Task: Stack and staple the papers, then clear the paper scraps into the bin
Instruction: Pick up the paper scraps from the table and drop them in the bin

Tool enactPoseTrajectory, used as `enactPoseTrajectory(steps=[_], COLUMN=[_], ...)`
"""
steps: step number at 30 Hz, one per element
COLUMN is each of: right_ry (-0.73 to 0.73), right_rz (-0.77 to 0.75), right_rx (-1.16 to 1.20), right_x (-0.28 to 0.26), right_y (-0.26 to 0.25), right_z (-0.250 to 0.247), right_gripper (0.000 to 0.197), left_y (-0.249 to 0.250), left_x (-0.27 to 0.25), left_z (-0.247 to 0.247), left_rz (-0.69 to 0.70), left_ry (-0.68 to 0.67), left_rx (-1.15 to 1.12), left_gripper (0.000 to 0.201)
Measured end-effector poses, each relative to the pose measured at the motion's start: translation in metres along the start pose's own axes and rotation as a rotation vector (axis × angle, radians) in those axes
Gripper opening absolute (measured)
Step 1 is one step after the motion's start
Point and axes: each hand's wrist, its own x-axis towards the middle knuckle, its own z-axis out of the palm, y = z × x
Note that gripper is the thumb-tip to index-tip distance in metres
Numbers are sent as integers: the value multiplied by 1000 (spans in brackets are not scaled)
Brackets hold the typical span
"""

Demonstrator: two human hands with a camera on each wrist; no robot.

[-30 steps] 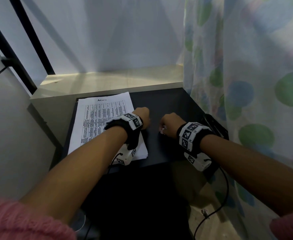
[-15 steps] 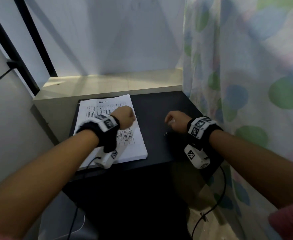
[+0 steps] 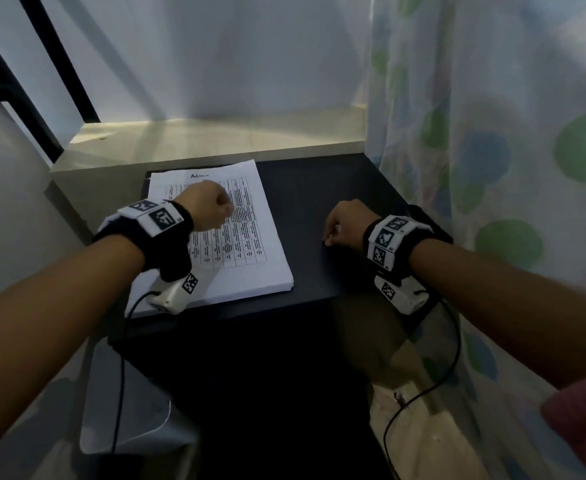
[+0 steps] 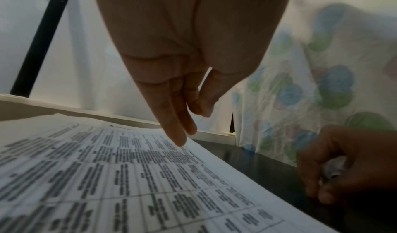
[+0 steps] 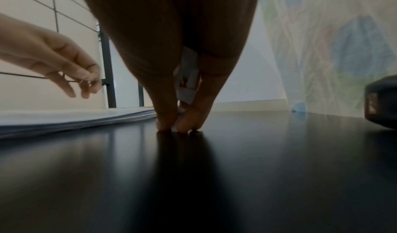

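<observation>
A stack of printed papers (image 3: 250, 258) lies on the left half of the black table (image 3: 319, 188). My left hand (image 3: 211, 206) hovers over the stack's middle. In the left wrist view its fingers (image 4: 180, 134) hang down loosely over the stack (image 4: 107, 177) and hold nothing that I can see. My right hand (image 3: 333, 233) is on the bare table to the right of the stack. It pinches white paper scraps (image 5: 187, 77) between thumb and fingers, and the fingertips (image 5: 165, 126) touch the table (image 5: 214, 177).
A flowered curtain (image 3: 492, 168) hangs along the table's right side. A black object (image 5: 382, 100), maybe the stapler, sits at the right edge behind my right wrist. A pale ledge (image 3: 215, 140) runs behind the table. A grey bin-like shape (image 3: 128, 410) stands on the floor, front left.
My left hand has moved left from the table's middle to above the paper stack. My right hand has stayed on the table, pinching the scraps.
</observation>
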Motion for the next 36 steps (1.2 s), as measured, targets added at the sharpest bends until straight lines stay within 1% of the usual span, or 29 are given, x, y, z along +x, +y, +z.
enactPoseTrajectory(steps=[3,7,11,13,15,16,19,21,22,23,25,28,31,36], right_ry=[-21,-92,-89,-94,-80,-62,62,144,172,184,141,12,19,38], right_rz=[44,85,100,108,139,175,260,273,267,258,244,255,232,195], right_rx=[-57,-161,-195,-194,-123,-44,258,350,358,340,257,138,111,99], right_x=[0,1,-4,-7,-5,-2,3,-2,-5,-9,-16,-25,-24,-14], right_y=[-5,-13,-17,-20,-18,-13,7,19,25,29,31,21,3,-24], right_z=[5,14,20,19,16,13,0,-8,-12,-14,-13,-4,2,8], right_gripper=[20,26,35,36,31,29,28,26,22,18,13,21,24,22], left_y=[11,20,23,23,22,21,15,4,-4,-13,-32,-55,-64,-66], left_x=[-1,-7,-16,-20,-22,-23,-26,-27,-28,-29,-34,-42,-48,-53], left_z=[6,8,6,7,7,7,2,-3,-6,-9,-13,-16,-17,-16], left_rz=[27,50,59,55,50,49,42,28,21,7,-32,-88,-101,-64], left_ry=[-18,-7,-24,-31,-39,-41,-31,-6,3,9,18,35,47,60], left_rx=[4,4,-3,-1,2,-1,-19,-57,-75,-90,-120,-152,-165,-165], left_gripper=[26,28,32,33,34,34,30,25,23,20,16,27,28,29])
